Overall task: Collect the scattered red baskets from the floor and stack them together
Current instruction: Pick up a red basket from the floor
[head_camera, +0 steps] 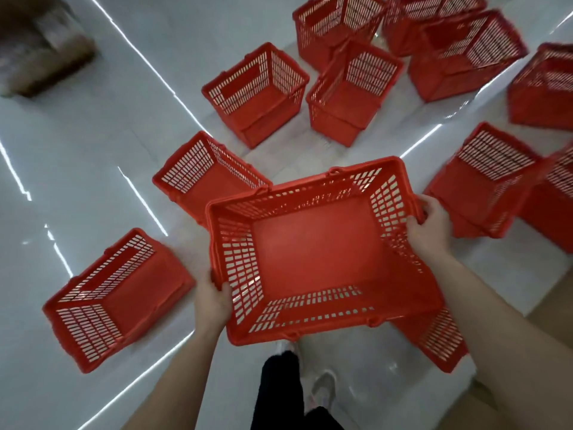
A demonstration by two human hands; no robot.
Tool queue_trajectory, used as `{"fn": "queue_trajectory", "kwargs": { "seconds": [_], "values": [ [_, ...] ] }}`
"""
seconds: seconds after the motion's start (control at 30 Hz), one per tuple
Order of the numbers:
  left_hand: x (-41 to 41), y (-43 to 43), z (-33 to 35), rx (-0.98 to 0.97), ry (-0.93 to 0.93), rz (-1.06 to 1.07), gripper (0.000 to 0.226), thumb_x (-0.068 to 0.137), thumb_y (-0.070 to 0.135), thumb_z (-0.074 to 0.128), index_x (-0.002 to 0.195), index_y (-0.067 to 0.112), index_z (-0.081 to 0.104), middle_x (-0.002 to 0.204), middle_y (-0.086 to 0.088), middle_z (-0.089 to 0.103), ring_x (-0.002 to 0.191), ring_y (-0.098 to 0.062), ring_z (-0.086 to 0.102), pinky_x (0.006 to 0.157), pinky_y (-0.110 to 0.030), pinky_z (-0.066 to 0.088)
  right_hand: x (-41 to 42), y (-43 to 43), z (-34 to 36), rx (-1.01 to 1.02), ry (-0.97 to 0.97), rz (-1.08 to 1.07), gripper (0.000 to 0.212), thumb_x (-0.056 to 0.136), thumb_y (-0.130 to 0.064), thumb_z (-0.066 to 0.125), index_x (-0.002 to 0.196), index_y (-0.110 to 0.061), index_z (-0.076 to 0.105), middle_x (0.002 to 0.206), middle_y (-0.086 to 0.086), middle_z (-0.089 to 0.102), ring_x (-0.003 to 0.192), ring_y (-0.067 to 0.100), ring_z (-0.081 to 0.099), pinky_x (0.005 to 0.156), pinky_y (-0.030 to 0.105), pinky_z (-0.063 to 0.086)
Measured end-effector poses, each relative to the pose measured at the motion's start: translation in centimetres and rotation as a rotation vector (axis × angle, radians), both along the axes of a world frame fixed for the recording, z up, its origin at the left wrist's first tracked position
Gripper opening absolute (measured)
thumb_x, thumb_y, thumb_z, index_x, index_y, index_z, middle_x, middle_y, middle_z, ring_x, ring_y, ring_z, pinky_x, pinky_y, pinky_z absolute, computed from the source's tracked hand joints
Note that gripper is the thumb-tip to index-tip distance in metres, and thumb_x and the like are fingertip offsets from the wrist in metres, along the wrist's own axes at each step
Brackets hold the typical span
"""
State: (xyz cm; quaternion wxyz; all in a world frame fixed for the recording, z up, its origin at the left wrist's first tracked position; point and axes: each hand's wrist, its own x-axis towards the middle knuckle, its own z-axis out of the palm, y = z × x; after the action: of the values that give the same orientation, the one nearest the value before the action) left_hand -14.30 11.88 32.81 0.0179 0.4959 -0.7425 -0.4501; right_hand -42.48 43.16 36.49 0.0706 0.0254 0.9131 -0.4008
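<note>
The glossy white tiled floor (93, 169) fills the view, crossed by bright streaks of reflected light. Held above it at the centre is a large red slotted plastic shopping basket (316, 243), open side up and empty, its solid base facing the camera. Other red slotted plastic baskets lie scattered on the floor around the held basket: one just beyond its far-left corner (204, 175), one to its lower left (114, 299), two farther beyond it (257, 94) (353, 88), a cluster at the far right (483, 178), and one partly hidden under its near-right corner (440, 339). The left hand (214, 299) clamps the held basket's left rim, fingers curled over the edge. The right hand (431, 225) pinches the right rim the same way.
</note>
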Motion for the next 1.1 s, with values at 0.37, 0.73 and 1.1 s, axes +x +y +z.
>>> {"fn": "queue_trajectory", "kwargs": {
  "seconds": [0.37,0.73,1.1],
  "values": [
    [-11.1,0.0,-12.6,0.146,-0.043,0.079,0.033,0.087,0.002,0.06,0.114,0.02,0.061,0.094,0.009,0.069,0.082,-0.002,0.064,0.069,-0.02,0.048,-13.6,-2.2,-13.0,0.039,-0.042,0.044,0.048,0.081,-0.01,0.056,0.125,-0.027,0.062,0.112,-0.011,0.069,0.105,0.01,0.065,0.096,0.026,0.047],
    [-14.3,3.7,-23.0,0.175,-0.176,0.181,0.034,0.089,0.005,0.057,0.119,0.022,0.058,0.1,0.011,0.07,0.088,-0.004,0.066,0.077,-0.031,0.054,-20.8,-2.8,-28.0,0.007,-0.25,0.216,0.043,0.083,-0.013,0.057,0.121,-0.032,0.061,0.1,-0.015,0.068,0.1,0.014,0.068,0.094,0.031,0.052],
    [-13.8,3.8,-33.7,0.101,-0.367,0.264,0.064,0.096,0.027,0.06,0.151,0.01,0.033,0.143,-0.012,0.051,0.121,-0.03,0.058,0.097,-0.049,0.049,-21.2,-1.4,-38.9,0.165,-0.376,0.226,0.062,0.085,-0.022,0.066,0.144,-0.016,0.048,0.13,0.003,0.063,0.111,0.02,0.063,0.102,0.04,0.048]
  ]
}}
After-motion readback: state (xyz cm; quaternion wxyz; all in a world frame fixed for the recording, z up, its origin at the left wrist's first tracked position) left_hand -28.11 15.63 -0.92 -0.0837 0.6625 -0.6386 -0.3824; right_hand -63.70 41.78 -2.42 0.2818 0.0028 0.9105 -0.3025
